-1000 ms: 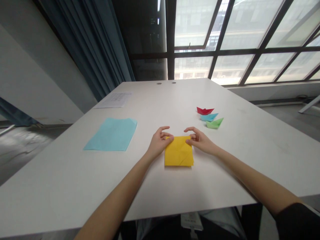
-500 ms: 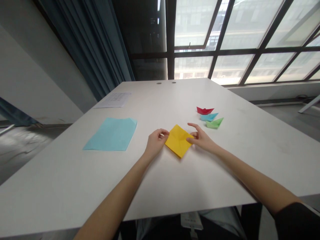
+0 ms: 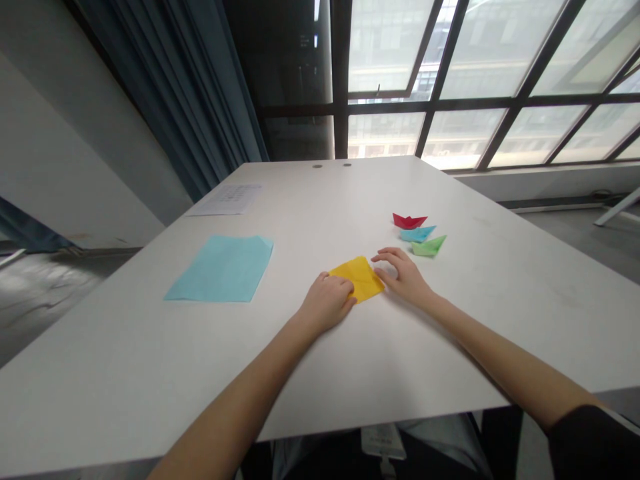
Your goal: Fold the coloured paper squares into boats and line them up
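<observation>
A folded square of yellow paper [image 3: 364, 277] lies on the white table in front of me. My left hand [image 3: 330, 301] covers its left part, with the fingers closed over the edge. On the other side, my right hand [image 3: 404, 275] is open, thumb and fingers apart, close to the paper's right corner; whether the thumb touches it I cannot tell. Beyond my right hand sit three folded paper boats: a red boat [image 3: 410, 222], a blue boat [image 3: 418, 234] and a green boat [image 3: 429, 247].
Light blue paper sheets [image 3: 223, 270] lie to the left on the white table [image 3: 300, 393]. Farther back on that side is a printed sheet [image 3: 226, 200]. A dark blue curtain [image 3: 190, 87] and windows stand behind the table.
The yellow paper has turned from a diamond position and lies flatter. My left hand has moved right and over it. The fingers of my right hand have come away from its corner.
</observation>
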A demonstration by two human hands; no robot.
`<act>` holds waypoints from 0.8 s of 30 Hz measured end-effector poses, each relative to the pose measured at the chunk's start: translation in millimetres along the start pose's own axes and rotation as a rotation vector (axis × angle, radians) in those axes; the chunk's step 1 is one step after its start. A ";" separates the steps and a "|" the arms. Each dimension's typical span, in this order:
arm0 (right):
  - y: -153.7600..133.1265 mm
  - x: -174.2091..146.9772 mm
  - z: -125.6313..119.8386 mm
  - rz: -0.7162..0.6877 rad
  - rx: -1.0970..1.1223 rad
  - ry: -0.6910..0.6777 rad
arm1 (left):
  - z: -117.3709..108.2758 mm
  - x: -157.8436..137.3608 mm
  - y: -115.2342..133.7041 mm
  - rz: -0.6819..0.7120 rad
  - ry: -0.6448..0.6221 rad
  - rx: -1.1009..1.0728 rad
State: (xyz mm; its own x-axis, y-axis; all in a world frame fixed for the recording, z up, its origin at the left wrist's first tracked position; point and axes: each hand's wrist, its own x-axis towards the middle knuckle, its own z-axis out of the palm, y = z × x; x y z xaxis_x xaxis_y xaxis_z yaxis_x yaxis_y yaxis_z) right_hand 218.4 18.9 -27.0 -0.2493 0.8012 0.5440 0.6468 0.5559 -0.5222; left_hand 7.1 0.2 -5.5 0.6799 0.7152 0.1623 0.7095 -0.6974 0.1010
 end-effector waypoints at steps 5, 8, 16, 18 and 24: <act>-7.0 -2.0 4.9 -0.124 -0.043 -0.219 | 4.6 1.4 5.9 -0.074 0.008 0.069; -7.5 -3.0 8.1 -0.125 -0.117 -0.281 | 12.0 1.6 5.8 -0.086 0.008 0.030; -4.0 -2.8 9.5 -0.116 -0.193 -0.329 | 28.5 1.0 -3.0 -0.170 -0.130 -0.033; -3.2 -3.0 9.7 -0.112 -0.205 -0.341 | 29.3 0.3 -4.2 -0.201 -0.130 -0.021; -3.5 -2.7 8.1 -0.085 -0.240 -0.373 | 28.0 0.4 -6.0 -0.295 -0.131 -0.004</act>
State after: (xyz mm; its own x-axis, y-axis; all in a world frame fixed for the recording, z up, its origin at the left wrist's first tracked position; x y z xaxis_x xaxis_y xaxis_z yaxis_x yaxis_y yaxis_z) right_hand 210.9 16.6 -31.9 -0.5231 0.8046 0.2810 0.7509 0.5911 -0.2946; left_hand 8.3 6.0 -33.6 0.4634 0.8861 -0.0019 0.8789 -0.4594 0.1284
